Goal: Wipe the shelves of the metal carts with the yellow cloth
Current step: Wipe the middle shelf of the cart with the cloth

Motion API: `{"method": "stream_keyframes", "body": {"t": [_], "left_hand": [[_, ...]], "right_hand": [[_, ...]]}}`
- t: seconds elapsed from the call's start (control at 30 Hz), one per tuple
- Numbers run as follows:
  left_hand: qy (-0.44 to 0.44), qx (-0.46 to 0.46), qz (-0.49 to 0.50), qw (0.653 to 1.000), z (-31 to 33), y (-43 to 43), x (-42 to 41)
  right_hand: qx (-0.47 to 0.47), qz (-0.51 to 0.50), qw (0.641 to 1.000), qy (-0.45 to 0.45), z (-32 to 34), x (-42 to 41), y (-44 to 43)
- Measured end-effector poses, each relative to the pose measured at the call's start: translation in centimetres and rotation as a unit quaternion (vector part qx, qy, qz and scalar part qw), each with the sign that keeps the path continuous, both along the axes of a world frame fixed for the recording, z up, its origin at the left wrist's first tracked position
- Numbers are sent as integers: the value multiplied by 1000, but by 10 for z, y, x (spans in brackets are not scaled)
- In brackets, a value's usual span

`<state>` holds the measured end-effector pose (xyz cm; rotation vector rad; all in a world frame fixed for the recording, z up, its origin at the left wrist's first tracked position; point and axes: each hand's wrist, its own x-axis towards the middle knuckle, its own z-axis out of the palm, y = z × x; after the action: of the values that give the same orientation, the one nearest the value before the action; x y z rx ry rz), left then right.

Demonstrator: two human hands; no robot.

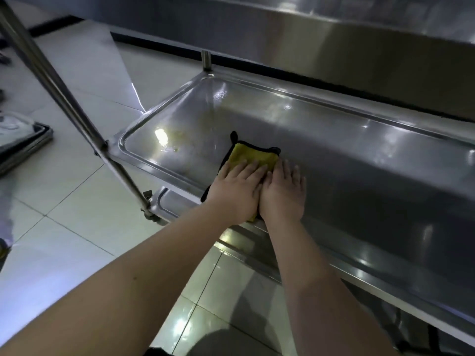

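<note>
Two bare forearms reach forward side by side over the near rim of the metal cart's shelf (347, 160). Left hand (235, 192) and right hand (281, 195) lie palm-down with their edges touching and fingers straight. They grip nothing, and both press flat on the yellow cloth (253, 156), whose black-edged far end shows beyond the fingertips. Yellowish smears (177, 140) mark the shelf's left end; an upright post (207, 59) stands behind.

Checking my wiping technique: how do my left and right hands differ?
The left hand lies squarely on the yellow cloth; the right hand sits at its edge, fingers over bare shelf. The left hand's fingers slant rightward; the right hand's point ahead. Both press flat, touching.
</note>
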<state>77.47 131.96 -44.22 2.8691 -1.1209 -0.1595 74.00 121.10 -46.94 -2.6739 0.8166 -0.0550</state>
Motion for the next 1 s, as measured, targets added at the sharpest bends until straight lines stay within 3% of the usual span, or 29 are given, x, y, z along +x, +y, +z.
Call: {"method": "stream_keyframes", "body": {"t": [0.13,0.3,0.47,0.6,0.73,0.9,1.0], "left_hand": [[9,-22,48,999,0,16,15],[17,7,102,995,6,93,98],[-46,4,33,998,-8,94,119],[-63,-30,-89,994,-17,42,96],[-13,-35,-131,991,-18,8,76],[92,43,-162,981,4,5,102],[56,35,-179,982,2,15,100]], "right_hand": [[-22,11,999,25,-1,-2,5],[-74,37,995,50,-7,-3,12],[-109,13,993,48,-11,0,9],[-93,-45,990,96,-11,12,12],[-77,-107,986,101,-10,21,21],[-77,-124,986,83,-4,18,32],[-81,-140,982,96,-1,18,37]]}}
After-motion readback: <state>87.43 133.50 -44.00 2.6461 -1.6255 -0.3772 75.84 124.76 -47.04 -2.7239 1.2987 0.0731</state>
